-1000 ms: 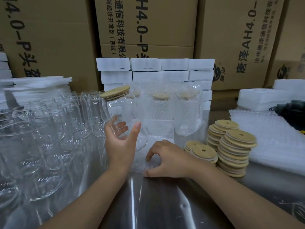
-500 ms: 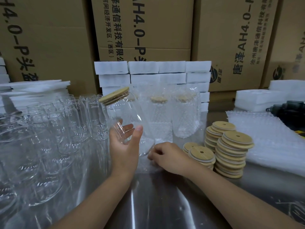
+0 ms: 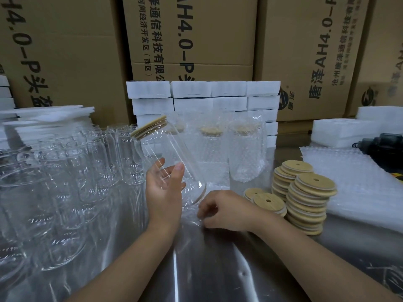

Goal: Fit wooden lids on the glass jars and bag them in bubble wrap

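Holding the clear glass jar (image 3: 172, 153) in your left hand (image 3: 164, 192), you have it off the table and tilted. Its round wooden lid (image 3: 149, 127) points up and to the left, its base down and to the right.

— And that base is what counts. It hangs just beside your right hand (image 3: 226, 209), close above the knuckles.

— Your left fingers wrap behind the lower wall of the jar, thumb across the front. Your right hand sits low on the shiny metal table (image 3: 218, 269), fingers bent and pinching the near edge of a flat, clear bubble-wrap bag (image 3: 216, 175).

— Whether the mouth of that bag is parted, I cannot tell; the film is too clear there.

— As I judge it, the jar's long axis runs toward the bag, base first. You need the mouth lifted to meet it.

— Your right hand is the nearer one to the bag; your left only has to slide the jar down along its own axis. Mind the lid end, which leans toward the bare glass jars (image 3: 98, 158) on your left.
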A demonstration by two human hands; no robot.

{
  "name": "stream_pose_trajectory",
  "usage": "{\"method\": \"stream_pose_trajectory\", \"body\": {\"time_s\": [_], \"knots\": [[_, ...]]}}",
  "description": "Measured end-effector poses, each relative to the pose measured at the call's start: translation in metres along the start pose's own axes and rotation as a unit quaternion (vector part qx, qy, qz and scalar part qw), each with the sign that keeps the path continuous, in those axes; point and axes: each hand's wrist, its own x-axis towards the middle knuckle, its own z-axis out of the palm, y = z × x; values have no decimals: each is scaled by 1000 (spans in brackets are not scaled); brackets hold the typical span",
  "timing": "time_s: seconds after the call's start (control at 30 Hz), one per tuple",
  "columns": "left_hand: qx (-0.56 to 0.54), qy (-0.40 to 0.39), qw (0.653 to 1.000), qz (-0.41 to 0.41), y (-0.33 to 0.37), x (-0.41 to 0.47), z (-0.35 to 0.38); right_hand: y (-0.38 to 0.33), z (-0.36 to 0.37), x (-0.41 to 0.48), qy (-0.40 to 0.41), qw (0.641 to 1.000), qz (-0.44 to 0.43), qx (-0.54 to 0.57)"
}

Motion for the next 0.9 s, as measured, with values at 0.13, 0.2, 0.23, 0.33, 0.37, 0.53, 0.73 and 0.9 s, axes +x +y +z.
{"method": "stream_pose_trajectory", "body": {"time_s": [0.13, 0.2, 0.23, 0.33, 0.37, 0.53, 0.73, 0.9], "knots": [[-7, -1, 1000, -2, 1, 0, -1, 2, 3, 2, 10, 1000, -10, -19], [-8, -4, 1000, -2, 1, 0, -1, 2, 5, 2, 20, 999, -23, -32], [-6, -6, 1000, -2, 0, 0, -1, 1, 6, 3, 26, 999, -26, -35], [0, -14, 1000, 0, -1, -1, 0, 0, 8, 3, 41, 998, -24, -33], [2, -17, 1000, 1, -1, -1, 0, -1, 8, 2, 40, 999, -19, -31], [-2, -31, 1000, -3, -2, -2, 0, -4, 6, 3, 57, 998, 2, 12], [-7, -64, 998, -15, -2, -6, 1, -3, 7, 7, 112, 977, 98, 151], [77, -98, 991, 54, 0, -13, 0, -6, -2, 9, 118, 896, 174, 392]]}}
